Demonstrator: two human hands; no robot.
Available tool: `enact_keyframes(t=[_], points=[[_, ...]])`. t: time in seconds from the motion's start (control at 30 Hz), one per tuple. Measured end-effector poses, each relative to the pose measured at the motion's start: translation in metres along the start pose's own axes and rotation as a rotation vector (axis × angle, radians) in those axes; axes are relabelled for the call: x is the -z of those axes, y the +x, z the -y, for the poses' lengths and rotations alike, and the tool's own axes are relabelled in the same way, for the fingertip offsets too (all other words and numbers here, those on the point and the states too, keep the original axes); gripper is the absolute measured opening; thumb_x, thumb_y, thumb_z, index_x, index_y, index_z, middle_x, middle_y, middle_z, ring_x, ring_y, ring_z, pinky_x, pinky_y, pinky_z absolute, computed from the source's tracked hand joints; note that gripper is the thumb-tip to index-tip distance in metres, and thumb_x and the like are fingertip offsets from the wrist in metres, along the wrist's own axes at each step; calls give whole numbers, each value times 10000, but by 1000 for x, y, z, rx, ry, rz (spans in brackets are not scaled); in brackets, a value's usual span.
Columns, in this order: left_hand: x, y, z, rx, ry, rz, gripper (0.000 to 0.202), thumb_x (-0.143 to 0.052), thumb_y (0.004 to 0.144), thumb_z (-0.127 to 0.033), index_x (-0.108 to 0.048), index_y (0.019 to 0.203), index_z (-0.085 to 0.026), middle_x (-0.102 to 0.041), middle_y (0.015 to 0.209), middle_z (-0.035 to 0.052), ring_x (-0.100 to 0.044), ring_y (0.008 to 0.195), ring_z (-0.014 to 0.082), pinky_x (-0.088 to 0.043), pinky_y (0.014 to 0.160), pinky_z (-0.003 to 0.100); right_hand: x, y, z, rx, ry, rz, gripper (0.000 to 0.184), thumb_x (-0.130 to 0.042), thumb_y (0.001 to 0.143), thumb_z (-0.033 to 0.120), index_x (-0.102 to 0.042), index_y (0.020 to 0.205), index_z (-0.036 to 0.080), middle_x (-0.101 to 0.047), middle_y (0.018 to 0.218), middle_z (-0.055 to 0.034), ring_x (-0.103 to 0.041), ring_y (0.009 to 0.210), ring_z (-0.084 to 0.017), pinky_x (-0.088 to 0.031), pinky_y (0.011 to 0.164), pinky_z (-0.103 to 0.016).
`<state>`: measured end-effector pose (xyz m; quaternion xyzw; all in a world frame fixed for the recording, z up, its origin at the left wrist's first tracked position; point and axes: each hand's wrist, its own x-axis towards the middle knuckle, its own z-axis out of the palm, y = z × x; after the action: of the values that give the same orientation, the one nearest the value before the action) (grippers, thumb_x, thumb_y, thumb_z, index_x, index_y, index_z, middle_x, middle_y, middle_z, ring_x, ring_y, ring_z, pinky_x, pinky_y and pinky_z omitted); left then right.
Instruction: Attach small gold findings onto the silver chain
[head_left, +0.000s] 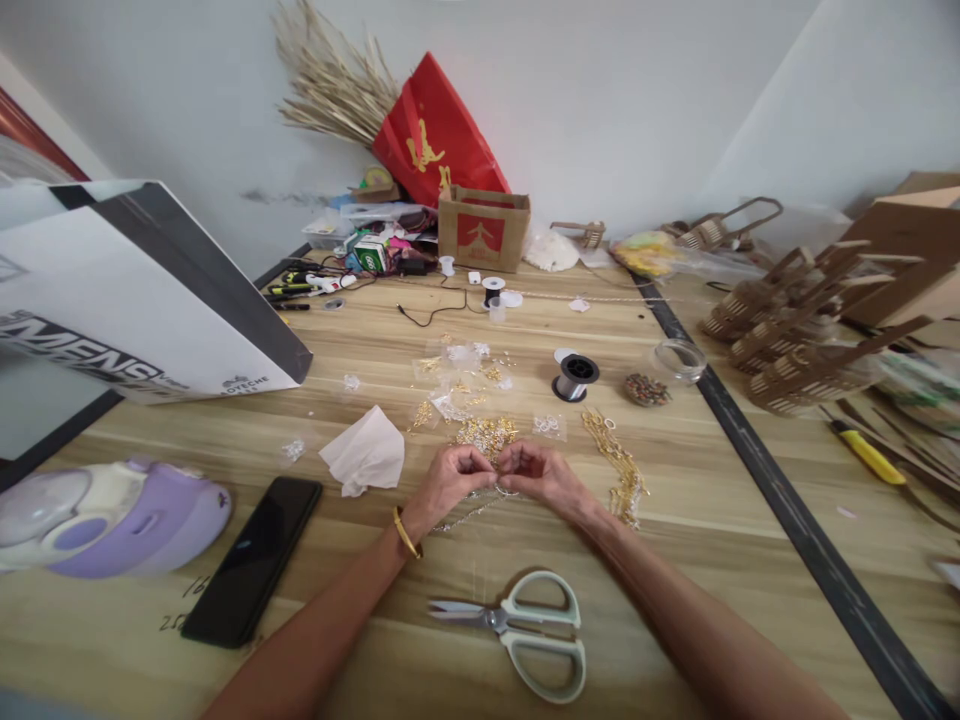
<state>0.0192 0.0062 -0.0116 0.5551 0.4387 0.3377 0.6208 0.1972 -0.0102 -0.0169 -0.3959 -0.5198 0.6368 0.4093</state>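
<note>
Mid-frame, left hand and right hand meet, fingertips pinched — hold unclear — a thin chain just below slanting lower-left, nearer the left

The single view comes from a camera worn on the person's head, above the near side of the surface, facing forward and down so that both forearms run in from the bottom edge. It looks from close range onto the left hand and right hand, just below mid-frame, with the scissors nearer still. Its wide span reaches the wall behind, a box at left and baskets at right.
</note>
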Motion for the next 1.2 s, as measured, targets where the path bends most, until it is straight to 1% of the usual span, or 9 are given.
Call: enact_keyframes(t=[0.1,0.23,0.43,0.57,0.63,0.77,0.83,1.0,1.2], points=[[-1,0,-1,2,-9,-3,191,-753,574,-248,-618,607,-117,-615,552,-3,-533,534,97,-409,556,218,-1,-2,1,4,-25,40,289,-744,658,333,-620,844,151,-622,759,-14,-564,676,-116,-447,634,-252],[0,0,-1,14,3,-11,195,-751,579,-249,-617,620,-115,-613,555,-4,-528,534,94,-402,551,213,1,-3,0,-12,-20,52,233,-703,704,325,-632,849,156,-617,708,0,-520,572,-86,-414,539,-219],[0,-1,1,-10,17,5,210,-744,594,-277,-612,628,-117,-609,557,-2,-524,525,95,-393,532,211,3,-3,-3,-39,21,-15,246,-667,722,382,-633,815,157,-623,715,-22,-554,602,-109,-426,496,-205],[1,-1,4,-21,9,-2,192,-738,593,-257,-612,620,-115,-616,564,4,-533,534,99,-400,535,212,3,-3,-4,-58,-25,-74,270,-680,710,375,-614,862,162,-606,701,-1,-459,483,-67,-323,402,-175],[1,0,5,-35,3,-8,178,-736,590,-242,-615,618,-115,-613,560,1,-528,530,96,-399,532,211,1,-4,-4,-57,-80,-83,277,-706,690,352,-607,865,162,-607,713,2,-482,510,-73,-338,428,-181],[0,0,9,-60,-18,-15,165,-731,589,-225,-612,624,-117,-607,569,-5,-528,537,96,-396,535,211,-7,-5,-6,-51,-92,-39,322,-738,656,288,-577,905,161,-623,852,-26,-586,679,-117,-425,563,-213],[-1,2,12,-68,-34,-20,164,-730,586,-218,-604,616,-119,-602,569,-10,-527,538,96,-394,534,211,-12,-5,-8,-47,-78,-29,348,-735,654,260,-551,935,170,-619,873,-24,-590,686,-115,-430,569,-212],[-2,3,15,-87,-44,-34,142,-720,591,-192,-599,600,-117,-595,559,-17,-522,532,92,-394,533,208,-20,-5,-10,-56,-83,-50,299,-700,683,260,-521,907,177,-600,689,23,-482,504,-67,-348,449,-176],[-1,1,7,-68,-22,-61,112,-712,594,-172,-614,603,-118,-607,568,-9,-530,552,96,-410,546,205,-22,-5,-7,-70,-64,-89,285,-715,670,320,-528,816,162,-539,569,55,-426,422,-51,-316,387,-163]])
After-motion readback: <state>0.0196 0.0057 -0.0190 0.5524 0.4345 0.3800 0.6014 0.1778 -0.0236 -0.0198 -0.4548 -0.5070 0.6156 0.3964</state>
